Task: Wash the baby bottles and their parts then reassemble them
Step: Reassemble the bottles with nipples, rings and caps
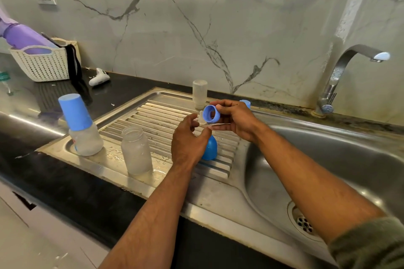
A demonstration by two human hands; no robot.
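My right hand grips a blue screw ring above the steel drainboard, its opening turned left. My left hand pinches a clear silicone teat just left of the ring. Under my left hand a blue dome cap stands on the ribs. An open clear bottle stands at the front of the drainboard. Left of it is a capped bottle with a blue cover. Another clear bottle stands upside down at the back, and a blue part peeks out behind my right hand.
The sink basin with its drain lies to the right, the tap above its back edge. A white basket holding a purple bottle stands on the black counter at left, with a small white object nearby.
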